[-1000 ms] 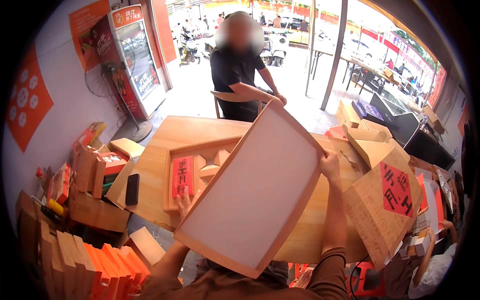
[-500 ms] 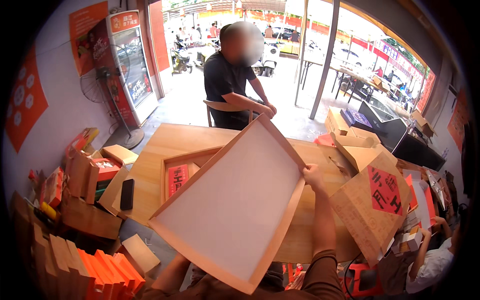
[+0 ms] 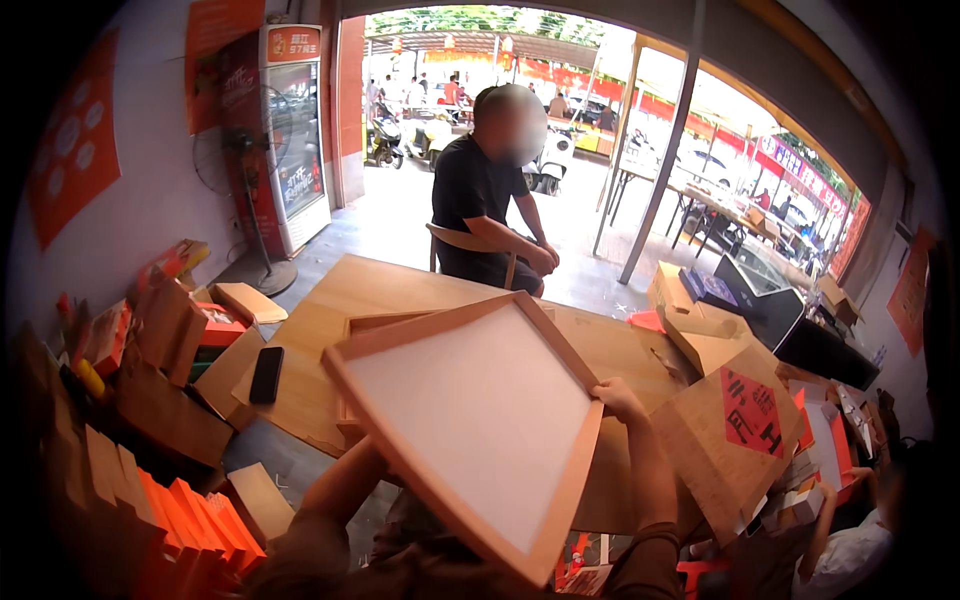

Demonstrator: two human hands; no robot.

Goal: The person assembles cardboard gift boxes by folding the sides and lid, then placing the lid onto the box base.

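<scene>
In front of my body, a shallow cardboard box lid (image 3: 480,400) with brown sides and a white inside is tilted, its inside facing me. My right hand (image 3: 620,398) grips its right edge, fingers closed over the rim. My left forearm (image 3: 345,485) reaches up under the lid's lower left side, and the hand itself is hidden behind it. Beneath the lid, a second shallow brown box (image 3: 372,323) lies on the wooden table (image 3: 340,290), mostly covered from view.
A black phone (image 3: 266,375) lies at the table's left edge. A brown carton with a red label (image 3: 722,425) stands at the right. Orange and brown boxes (image 3: 190,515) are stacked lower left. A person (image 3: 485,200) sits beyond the table; another person's arm shows lower right.
The lid has come down and its far corner is lower, with its left side tipped up. It now hides the red label in the box beneath. My right hand keeps its grip.
</scene>
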